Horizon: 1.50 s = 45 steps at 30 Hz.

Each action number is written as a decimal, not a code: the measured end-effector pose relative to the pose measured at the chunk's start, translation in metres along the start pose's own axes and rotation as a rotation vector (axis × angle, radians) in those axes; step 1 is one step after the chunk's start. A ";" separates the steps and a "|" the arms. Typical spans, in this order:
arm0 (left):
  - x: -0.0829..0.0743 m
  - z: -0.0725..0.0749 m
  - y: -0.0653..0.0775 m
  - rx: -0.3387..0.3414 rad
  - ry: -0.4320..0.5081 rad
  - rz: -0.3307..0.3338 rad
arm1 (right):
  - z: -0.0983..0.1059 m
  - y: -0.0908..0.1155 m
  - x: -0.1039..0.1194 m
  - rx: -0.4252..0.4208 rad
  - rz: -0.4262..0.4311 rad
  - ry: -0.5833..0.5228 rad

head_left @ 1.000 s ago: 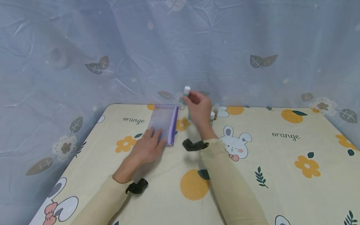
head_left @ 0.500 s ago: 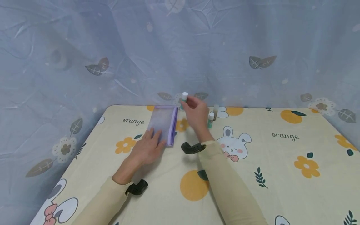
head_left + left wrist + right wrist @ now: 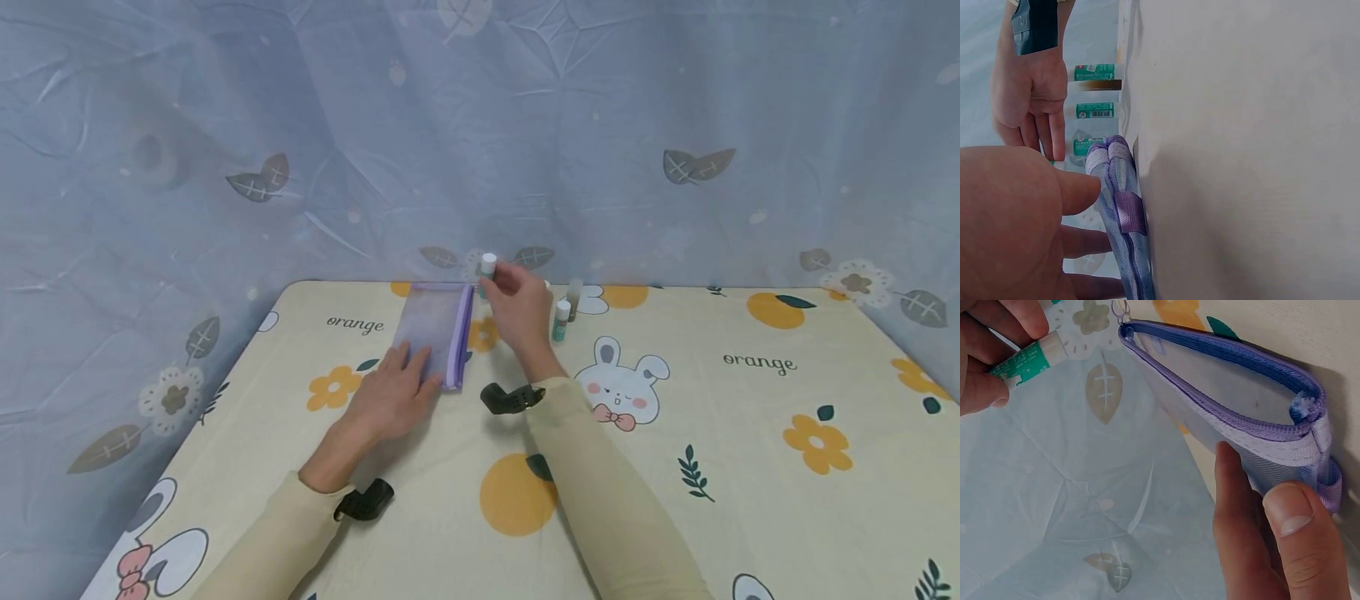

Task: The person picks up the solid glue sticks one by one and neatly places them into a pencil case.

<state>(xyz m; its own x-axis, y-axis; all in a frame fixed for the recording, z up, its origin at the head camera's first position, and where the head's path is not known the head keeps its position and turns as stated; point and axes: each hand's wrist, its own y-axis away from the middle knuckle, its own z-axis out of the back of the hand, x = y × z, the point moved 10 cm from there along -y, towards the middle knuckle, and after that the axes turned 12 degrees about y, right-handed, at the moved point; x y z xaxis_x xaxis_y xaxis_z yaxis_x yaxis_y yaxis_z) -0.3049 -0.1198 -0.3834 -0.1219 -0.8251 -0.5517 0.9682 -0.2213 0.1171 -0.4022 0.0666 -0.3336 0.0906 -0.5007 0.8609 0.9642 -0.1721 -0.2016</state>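
Note:
My right hand (image 3: 519, 310) pinches a glue stick (image 3: 487, 267) with a white cap and green label, upright above the table's far edge. The right wrist view shows that glue stick (image 3: 1025, 361) between thumb and fingers. A purple mesh zip pouch (image 3: 435, 325) lies left of it; its zipped mouth (image 3: 1229, 394) gapes. On the pouch's near part rests my left hand (image 3: 393, 392), fingers fairly straight. Another glue stick (image 3: 561, 321) stands right of my right hand. Several green-labelled glue sticks (image 3: 1094, 110) show in the left wrist view; my right hand partly hides the group from the head view.
A brownish tube (image 3: 574, 300) with a paler top stands behind the right-hand glue stick. The tablecloth (image 3: 660, 500) is cream with printed oranges, flowers and rabbits. A blue-grey curtain (image 3: 480, 125) hangs just behind the table's far edge.
My right hand has come down and slightly left with the glue stick, nearer the pouch's far end. The left hand and pouch have kept their place.

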 end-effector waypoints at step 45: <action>-0.001 -0.001 0.002 0.007 0.007 0.010 | -0.039 0.010 -0.027 0.110 0.011 0.165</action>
<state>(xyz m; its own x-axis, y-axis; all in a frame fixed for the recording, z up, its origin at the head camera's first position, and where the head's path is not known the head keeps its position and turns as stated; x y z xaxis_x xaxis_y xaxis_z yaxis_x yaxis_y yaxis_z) -0.3023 -0.1193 -0.3834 -0.1104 -0.8235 -0.5565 0.9677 -0.2167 0.1286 -0.4052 0.0453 -0.3771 0.0677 -0.6358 0.7689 0.9857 -0.0768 -0.1502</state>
